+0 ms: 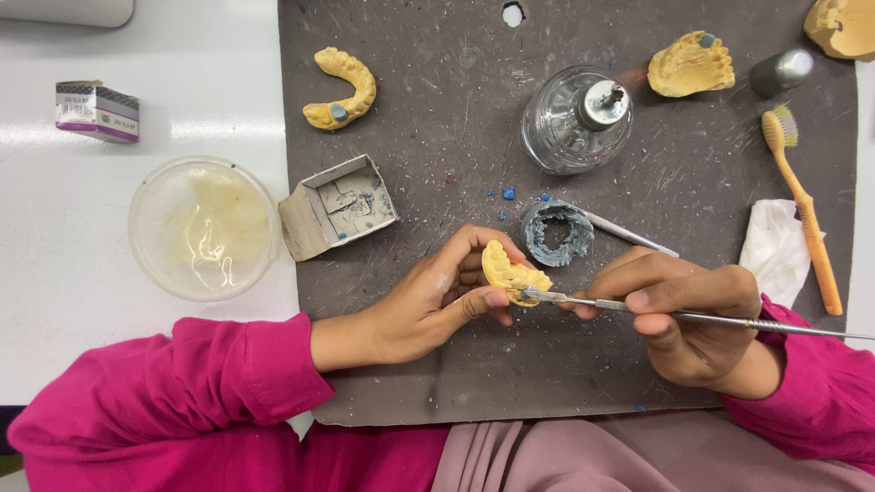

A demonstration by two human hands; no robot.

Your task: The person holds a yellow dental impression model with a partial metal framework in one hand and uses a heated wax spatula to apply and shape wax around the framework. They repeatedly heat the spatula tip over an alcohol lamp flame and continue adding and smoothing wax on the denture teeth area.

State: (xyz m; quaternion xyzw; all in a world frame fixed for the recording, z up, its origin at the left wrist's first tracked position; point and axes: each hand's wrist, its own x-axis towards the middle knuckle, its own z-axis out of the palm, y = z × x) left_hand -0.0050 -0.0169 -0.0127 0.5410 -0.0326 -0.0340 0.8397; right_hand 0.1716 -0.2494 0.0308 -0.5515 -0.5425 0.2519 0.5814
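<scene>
My left grip (437, 301) pinches the yellow dental cast (510, 271) steady while my right grip (679, 305), pinching the metal carver (656, 312), should scrape lightly.

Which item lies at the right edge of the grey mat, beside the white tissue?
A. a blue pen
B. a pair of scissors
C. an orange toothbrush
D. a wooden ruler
C: the orange toothbrush lies lengthwise along the right side of the grey mat, its handle touching the crumpled white tissue.
</scene>
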